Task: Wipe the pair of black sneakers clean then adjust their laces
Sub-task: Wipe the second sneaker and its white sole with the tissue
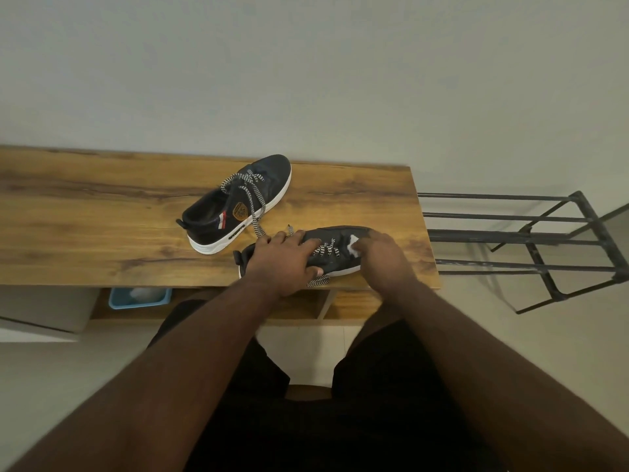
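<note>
We seem to be in a home entryway: a wood-grain worktop (102,199) against a plain wall, a metal shoe rack (531,240) beside it, tiled floor.

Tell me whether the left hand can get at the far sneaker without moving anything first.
Probably yes. The left hand holds the near sneaker by its heel end, and the far sneaker lies just beyond it on the wooden bench, with only bare wood and a loose lace between. It would have to let go first.
</note>
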